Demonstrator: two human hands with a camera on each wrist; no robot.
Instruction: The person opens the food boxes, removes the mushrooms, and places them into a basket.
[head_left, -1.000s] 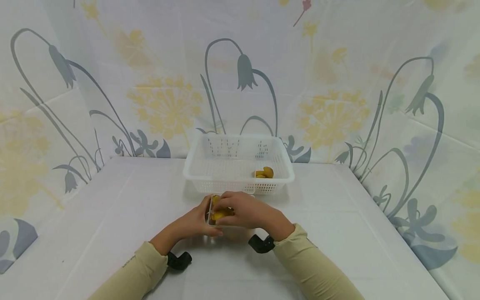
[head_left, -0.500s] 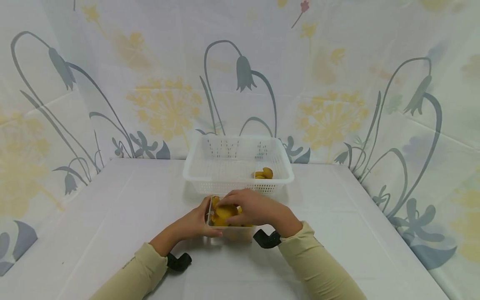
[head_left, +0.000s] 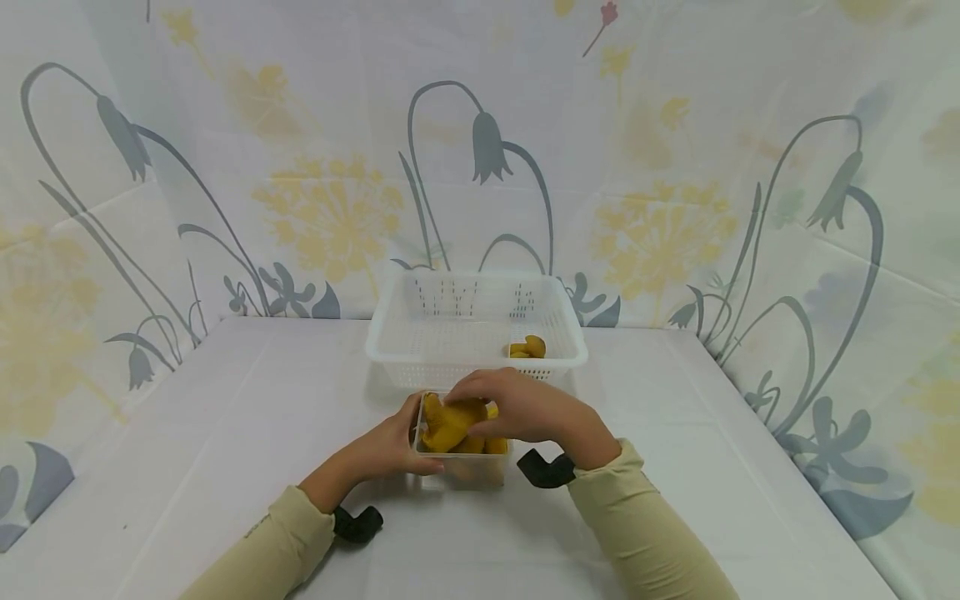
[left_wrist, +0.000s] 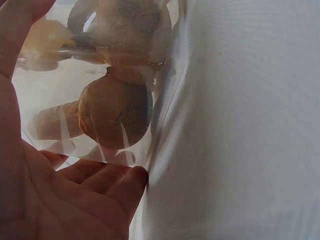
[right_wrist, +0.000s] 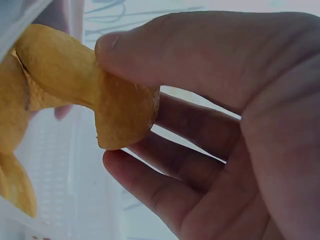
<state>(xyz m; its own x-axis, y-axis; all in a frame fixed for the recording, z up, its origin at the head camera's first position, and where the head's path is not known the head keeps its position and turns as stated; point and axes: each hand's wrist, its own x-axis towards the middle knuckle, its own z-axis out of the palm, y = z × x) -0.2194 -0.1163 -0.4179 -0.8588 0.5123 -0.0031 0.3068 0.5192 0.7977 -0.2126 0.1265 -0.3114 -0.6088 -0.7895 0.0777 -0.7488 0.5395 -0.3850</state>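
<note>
My left hand point(head_left: 386, 450) grips the left end of a clear plastic box point(head_left: 468, 471), thumb at its near side. Several yellow-brown mushrooms lie in the box. Through its clear wall the left wrist view shows a round-capped mushroom point(left_wrist: 115, 112) beside my left fingers point(left_wrist: 100, 182). Over the box's open top, my right hand point(head_left: 528, 408) pinches one mushroom point(right_wrist: 125, 110) by its cap between thumb and fingers. In the right wrist view its stem points left, toward other mushrooms point(right_wrist: 12, 105). Part of the box's far side is hidden behind my right hand.
Behind the box stands a white perforated plastic basket point(head_left: 472, 367), with a few mushrooms point(head_left: 534, 346) in its right front corner. Black curved pieces point(head_left: 357, 525) sit at both wrists. A white cloth point(head_left: 675, 467) covers the table, and a flower-printed curtain point(head_left: 480, 208) hangs behind.
My right hand has shifted a little to the right and up, with the mushroom now showing under its fingers. More mushrooms in the box have come into sight. The left hand has stayed put.
</note>
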